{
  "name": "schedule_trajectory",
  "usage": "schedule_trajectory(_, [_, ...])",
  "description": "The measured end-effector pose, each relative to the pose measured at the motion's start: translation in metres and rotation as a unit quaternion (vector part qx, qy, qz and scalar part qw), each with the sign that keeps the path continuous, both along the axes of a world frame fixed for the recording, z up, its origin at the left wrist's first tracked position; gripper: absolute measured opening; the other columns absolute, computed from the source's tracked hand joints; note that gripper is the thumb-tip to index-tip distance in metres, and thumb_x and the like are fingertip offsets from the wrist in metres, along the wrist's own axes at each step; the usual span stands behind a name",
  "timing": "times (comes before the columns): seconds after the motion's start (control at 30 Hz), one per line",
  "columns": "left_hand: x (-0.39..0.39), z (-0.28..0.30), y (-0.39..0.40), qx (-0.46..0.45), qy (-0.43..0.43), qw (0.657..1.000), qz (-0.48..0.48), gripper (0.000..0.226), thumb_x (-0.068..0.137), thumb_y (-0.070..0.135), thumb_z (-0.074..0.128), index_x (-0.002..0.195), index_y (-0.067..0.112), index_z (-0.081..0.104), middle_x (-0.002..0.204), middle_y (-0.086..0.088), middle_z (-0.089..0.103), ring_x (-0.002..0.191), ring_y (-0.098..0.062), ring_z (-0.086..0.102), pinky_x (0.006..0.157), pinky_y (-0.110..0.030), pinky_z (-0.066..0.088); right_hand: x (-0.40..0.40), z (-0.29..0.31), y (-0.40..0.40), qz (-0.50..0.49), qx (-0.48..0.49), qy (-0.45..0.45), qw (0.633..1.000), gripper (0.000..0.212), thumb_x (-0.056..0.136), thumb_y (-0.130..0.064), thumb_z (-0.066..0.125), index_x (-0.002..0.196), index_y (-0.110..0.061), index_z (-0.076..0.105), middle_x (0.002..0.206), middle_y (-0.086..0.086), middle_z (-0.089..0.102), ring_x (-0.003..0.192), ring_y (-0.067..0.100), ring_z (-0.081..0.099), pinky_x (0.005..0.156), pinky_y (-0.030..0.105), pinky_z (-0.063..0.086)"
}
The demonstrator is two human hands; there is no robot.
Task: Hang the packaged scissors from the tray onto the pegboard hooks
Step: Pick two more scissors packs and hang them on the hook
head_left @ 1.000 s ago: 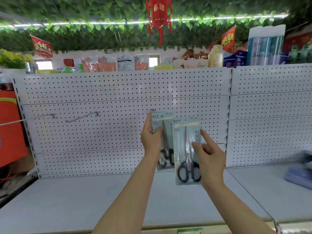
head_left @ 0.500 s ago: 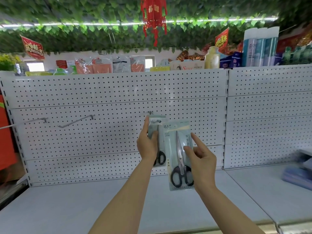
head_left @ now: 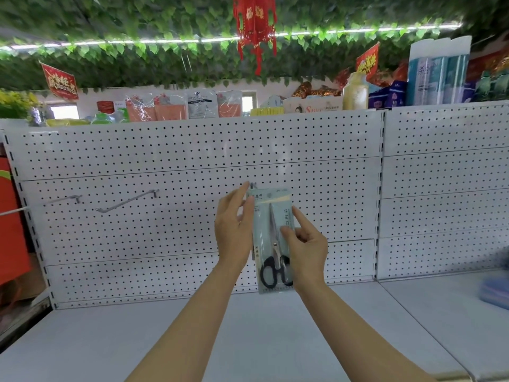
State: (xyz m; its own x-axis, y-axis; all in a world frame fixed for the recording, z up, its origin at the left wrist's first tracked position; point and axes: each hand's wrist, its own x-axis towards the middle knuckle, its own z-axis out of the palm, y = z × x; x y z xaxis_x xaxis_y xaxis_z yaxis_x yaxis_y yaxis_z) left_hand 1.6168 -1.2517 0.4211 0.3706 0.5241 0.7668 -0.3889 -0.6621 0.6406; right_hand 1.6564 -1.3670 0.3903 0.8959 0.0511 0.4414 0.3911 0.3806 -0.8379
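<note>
At the centre of the frame a pale blue package of scissors (head_left: 271,238) is held upright against the white pegboard (head_left: 165,150), its top edge at the hook (head_left: 252,185) there. The right hand (head_left: 304,249) pinches the card's right side between thumb and curled fingers, with the forefinger stretched up along the edge. The left hand (head_left: 232,230) lies along the card's left edge, fingers straight and relaxed, tips reaching up beside the hook. Whether another package hangs behind this one cannot be told.

To the left of centre two bare hooks (head_left: 128,201) jut from the same pegboard, well apart from the hands. Below, the grey shelf (head_left: 110,340) runs across the lower frame. At the right edge a blurred blue tray (head_left: 495,293) sits on the neighbouring shelf. Along the top of the pegboard stand assorted goods (head_left: 192,106); above them hang green leaf garlands and a red lantern (head_left: 254,23) at upper centre.
</note>
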Motion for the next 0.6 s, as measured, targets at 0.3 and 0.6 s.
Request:
schedule_trajectory(0.3, [0.006, -0.009, 0.000, 0.113, 0.078, 0.990, 0.025, 0.071, 0.074, 0.034, 0.079, 0.138, 0.040, 0.050, 0.128, 0.021, 0.044, 0.109, 0.000, 0.053, 0.080, -0.034, 0.056, 0.006, -0.017, 0.004, -0.011, 0.029, -0.007, 0.999, 0.044, 0.086, -0.007, 0.068, 0.122, -0.032, 0.066, 0.063, 0.004, 0.041, 0.057, 0.011, 0.037, 0.059, 0.015, 0.044])
schedule_trajectory(0.6, [0.022, -0.012, 0.012, 0.118, 0.112, 0.985, 0.055, 0.070, 0.075, 0.033, 0.079, 0.139, 0.034, 0.050, 0.130, 0.019, 0.043, 0.098, 0.001, 0.050, 0.081, -0.028, 0.054, 0.027, -0.022, 0.022, -0.015, -0.008, 0.002, 1.000, 0.046, 0.085, -0.007, 0.068, 0.124, -0.031, 0.065, 0.062, 0.007, 0.035, 0.058, 0.015, 0.033, 0.058, 0.019, 0.042])
